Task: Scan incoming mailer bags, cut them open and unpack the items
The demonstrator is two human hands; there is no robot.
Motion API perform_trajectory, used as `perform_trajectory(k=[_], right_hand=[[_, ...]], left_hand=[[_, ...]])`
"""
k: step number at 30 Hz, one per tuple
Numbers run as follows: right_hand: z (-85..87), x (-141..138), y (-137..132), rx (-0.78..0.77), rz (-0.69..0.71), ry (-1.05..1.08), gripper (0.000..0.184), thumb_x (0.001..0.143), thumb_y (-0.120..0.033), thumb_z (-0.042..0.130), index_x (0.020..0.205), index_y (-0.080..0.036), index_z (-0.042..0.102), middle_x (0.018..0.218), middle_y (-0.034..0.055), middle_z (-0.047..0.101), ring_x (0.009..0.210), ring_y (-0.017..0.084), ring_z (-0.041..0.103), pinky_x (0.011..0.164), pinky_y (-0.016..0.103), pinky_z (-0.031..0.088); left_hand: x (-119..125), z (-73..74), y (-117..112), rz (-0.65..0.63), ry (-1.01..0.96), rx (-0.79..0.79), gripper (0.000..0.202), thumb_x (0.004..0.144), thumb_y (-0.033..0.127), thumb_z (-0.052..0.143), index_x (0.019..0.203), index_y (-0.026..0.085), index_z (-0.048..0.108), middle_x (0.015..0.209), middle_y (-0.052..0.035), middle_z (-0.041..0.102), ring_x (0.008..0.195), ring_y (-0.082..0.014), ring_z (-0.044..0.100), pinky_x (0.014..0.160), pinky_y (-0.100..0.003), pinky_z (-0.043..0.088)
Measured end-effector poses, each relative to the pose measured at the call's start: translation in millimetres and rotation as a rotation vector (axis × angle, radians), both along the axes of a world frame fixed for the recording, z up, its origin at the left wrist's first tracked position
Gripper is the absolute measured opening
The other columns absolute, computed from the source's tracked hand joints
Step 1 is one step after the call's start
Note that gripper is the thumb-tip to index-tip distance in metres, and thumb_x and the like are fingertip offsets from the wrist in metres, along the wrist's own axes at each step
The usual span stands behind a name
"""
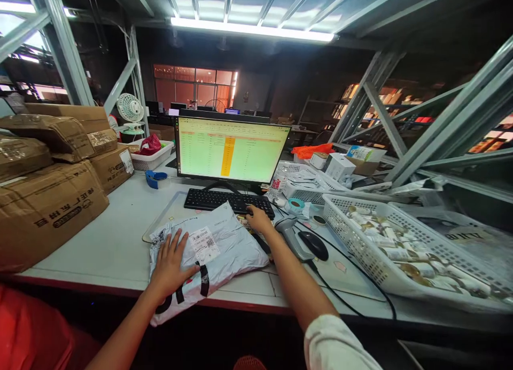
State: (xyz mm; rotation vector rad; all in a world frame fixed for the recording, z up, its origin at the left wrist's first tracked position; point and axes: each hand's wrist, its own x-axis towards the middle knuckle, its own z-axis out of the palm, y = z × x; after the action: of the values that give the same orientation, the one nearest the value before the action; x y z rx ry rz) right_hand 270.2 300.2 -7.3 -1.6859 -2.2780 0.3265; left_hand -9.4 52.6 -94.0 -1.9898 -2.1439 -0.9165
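A white plastic mailing bag [230, 236] lies at the table's front edge, one corner jutting past it. My left hand [171, 266] rests on the bag with its fingers spread, beside a white printed label [204, 244]. My right hand [257, 219] reaches over the bag's far side to the right part of a black keyboard [212, 199]. Its fingers are partly bent and seem to touch the keys; nothing shows in them. Behind the keyboard stands a monitor [204, 151] with a spreadsheet and one orange column. A grey barcode scanner [290, 236] lies right of my right forearm.
Brown cardboard boxes [52, 215] are stacked at the left. A blue tape dispenser [155, 179] stands near them. On the right are a black mouse [313, 245], cables and a white basket [356, 252] full of small rolls. Metal shelf posts [363, 103] frame the table.
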Motion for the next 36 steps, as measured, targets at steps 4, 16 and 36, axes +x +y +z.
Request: perform_trajectory(k=[4,16,36], right_hand=[[-14.7,26,-37,0.005,0.078,0.050,0.040,0.093,-0.027,0.057,0.131,-0.016,0.065,0.125,0.0126,0.072,0.116,0.026,0.066,0.100,0.034,0.047],[-48.9,49,-55,0.069,0.144,0.075,0.047,0.088,-0.023,0.065,0.134,-0.011,0.063,0.136,0.0164,0.064,0.129,0.028,0.055,0.112,0.036,0.039],[35.8,46,-112,0.205,0.225,0.353,0.044,0.099,-0.038,0.045,0.131,-0.014,0.063,0.118,0.0154,0.073,0.106,0.027,0.068,0.091,0.039,0.052]], left_hand=[[3,18.1,-13,-0.054,-0.031,0.142,0.043,0.098,0.041,0.052,0.136,0.024,0.062,0.153,-0.0093,0.052,0.148,-0.0331,0.039,0.124,-0.061,0.027],[30,52.2,-30,-0.110,0.148,-0.325,0.047,0.093,0.010,0.038,0.125,0.025,0.069,0.131,-0.0089,0.071,0.128,-0.0300,0.063,0.103,-0.046,0.053],[-31,118.1,35,0.249,-0.054,-0.376,0.042,0.099,0.038,0.037,0.109,0.018,0.073,0.114,-0.0166,0.075,0.109,-0.0335,0.069,0.089,-0.039,0.052]])
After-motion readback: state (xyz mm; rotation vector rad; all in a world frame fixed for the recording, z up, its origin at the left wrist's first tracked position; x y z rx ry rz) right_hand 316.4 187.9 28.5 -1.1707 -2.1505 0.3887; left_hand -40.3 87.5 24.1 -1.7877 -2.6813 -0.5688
